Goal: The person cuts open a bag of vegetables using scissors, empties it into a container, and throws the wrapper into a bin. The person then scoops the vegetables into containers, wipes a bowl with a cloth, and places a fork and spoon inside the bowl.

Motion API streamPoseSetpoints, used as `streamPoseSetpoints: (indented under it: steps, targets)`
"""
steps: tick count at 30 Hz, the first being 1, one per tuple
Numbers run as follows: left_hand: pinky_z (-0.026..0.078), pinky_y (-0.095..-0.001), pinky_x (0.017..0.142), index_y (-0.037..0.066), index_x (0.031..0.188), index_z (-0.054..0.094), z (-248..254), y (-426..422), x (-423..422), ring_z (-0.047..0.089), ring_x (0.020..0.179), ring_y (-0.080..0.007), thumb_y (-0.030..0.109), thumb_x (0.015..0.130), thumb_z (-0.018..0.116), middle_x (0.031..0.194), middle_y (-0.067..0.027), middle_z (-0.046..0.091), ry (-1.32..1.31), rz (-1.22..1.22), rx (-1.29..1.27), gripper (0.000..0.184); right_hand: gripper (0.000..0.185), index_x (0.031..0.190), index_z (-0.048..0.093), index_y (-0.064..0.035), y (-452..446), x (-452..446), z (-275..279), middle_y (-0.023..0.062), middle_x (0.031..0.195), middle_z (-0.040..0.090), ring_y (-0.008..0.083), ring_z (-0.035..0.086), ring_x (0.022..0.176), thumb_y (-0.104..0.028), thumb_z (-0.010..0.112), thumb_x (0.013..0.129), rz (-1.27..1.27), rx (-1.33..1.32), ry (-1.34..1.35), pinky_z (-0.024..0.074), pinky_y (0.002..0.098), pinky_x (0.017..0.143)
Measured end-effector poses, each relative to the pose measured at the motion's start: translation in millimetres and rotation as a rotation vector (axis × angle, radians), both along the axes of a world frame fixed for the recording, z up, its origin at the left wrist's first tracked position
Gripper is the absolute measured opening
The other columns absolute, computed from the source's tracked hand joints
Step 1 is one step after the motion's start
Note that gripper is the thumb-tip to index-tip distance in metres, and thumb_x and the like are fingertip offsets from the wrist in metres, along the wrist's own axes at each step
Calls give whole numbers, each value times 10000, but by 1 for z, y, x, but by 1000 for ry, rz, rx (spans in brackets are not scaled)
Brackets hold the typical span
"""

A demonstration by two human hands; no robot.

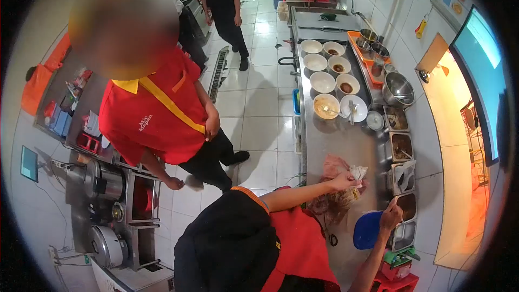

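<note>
My left hand (341,181) reaches over the steel counter, its fingers closed on a crumpled white wrapper (358,172). Under it lies a reddish clear plastic bag (331,205) with contents too blurred to name. Farther right, my right hand (391,216) is closed beside a metal pan of brown sauce (406,206); what it grips, if anything, is hidden. Left of that wrist is a blue plastic dish (367,231), which the arm partly overlaps. Dark scissor handles (332,238) stick out near the bag.
Several white bowls (323,82), some holding brown sauce, stand farther along the counter (346,143). A plate with cutlery (353,109) is beside them. Metal pans (402,148) line the wall. A co-worker in a red shirt (157,113) stands left; another person in black (221,0) is farther back.
</note>
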State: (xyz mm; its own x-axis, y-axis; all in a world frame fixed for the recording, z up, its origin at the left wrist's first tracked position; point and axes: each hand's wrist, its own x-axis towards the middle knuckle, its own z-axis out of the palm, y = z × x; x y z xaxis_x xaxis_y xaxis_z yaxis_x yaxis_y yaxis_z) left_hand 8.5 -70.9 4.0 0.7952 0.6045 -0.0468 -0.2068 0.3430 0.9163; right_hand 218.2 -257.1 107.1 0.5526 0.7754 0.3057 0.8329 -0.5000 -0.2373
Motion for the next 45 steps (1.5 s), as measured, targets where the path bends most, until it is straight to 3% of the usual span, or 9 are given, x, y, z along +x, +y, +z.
streamPoseSetpoints:
  steps: [5, 6, 8, 10, 15, 21, 26, 40, 45]
  targets:
    - [498, -290, 693, 27, 978, 691, -80, 8, 14, 623, 778, -119, 271, 910, 687, 861, 3, 696, 223, 25, 349, 254, 257, 790, 687, -64, -7, -8, -33, 162, 612, 533, 339, 519, 620, -168, 520, 955, 203, 231, -249, 386, 476, 595]
    - [499, -292, 689, 37, 977, 697, -85, 7, 13, 622, 770, -121, 291, 900, 693, 862, 5, 696, 324, 40, 316, 265, 269, 764, 684, -78, -13, -20, -12, 161, 630, 556, 332, 532, 598, -222, 550, 948, 156, -8, -217, 384, 469, 572]
    - [520, -292, 717, 43, 1011, 695, 57, -3, -27, 628, 802, -114, 263, 900, 689, 907, 3, 695, 323, -24, 134, 247, 350, 697, 632, -43, -15, -46, 40, 171, 683, 599, 325, 564, 614, -329, 649, 897, 122, -107, 50, 403, 454, 566]
    - [511, -275, 788, 24, 1046, 691, 42, -3, -21, 629, 875, -100, 191, 917, 668, 952, -4, 695, 242, -29, -96, 212, 369, 778, 630, -16, -49, -58, 37, 167, 744, 636, 341, 538, 608, -359, 765, 800, 39, -9, 227, 438, 419, 617]
    - [486, -262, 754, 6, 1059, 686, 25, 2, -25, 606, 855, -99, 205, 941, 651, 953, -19, 687, 255, 35, 39, 234, 455, 794, 589, 2, -102, -67, 57, 94, 705, 585, 245, 564, 637, -258, 913, 606, 70, -160, 675, 475, 352, 612]
    - [482, -240, 718, 22, 995, 691, 22, 1, -23, 607, 820, -88, 146, 947, 641, 908, 2, 682, 189, 124, -150, 141, 352, 804, 626, 35, -115, -98, 58, 170, 723, 641, 278, 634, 668, -125, 867, 604, -9, -151, 641, 499, 370, 633]
    - [500, -255, 755, 22, 1045, 635, 4, 11, -23, 595, 874, -91, 148, 948, 646, 973, -15, 647, -21, -15, -185, 159, 193, 790, 633, 47, -123, -113, 63, 256, 803, 641, 441, 629, 806, -14, 728, 633, -155, -155, 643, 496, 451, 666]
    - [481, -250, 814, 22, 1052, 618, 12, 8, -20, 583, 897, -101, 154, 943, 656, 986, -20, 628, -73, -47, -246, 175, 191, 927, 618, 5, -122, -130, 130, 152, 918, 681, 277, 662, 877, -29, 709, 762, 316, 63, 1027, 509, 368, 805]
    - [481, -244, 821, 17, 1055, 623, 2, 9, -16, 580, 902, -95, 180, 950, 650, 992, -12, 627, -20, -14, -182, 196, 187, 921, 585, -34, -176, -120, 148, 63, 922, 681, 169, 626, 862, -81, 722, 802, -79, 338, 809, 492, 328, 781]
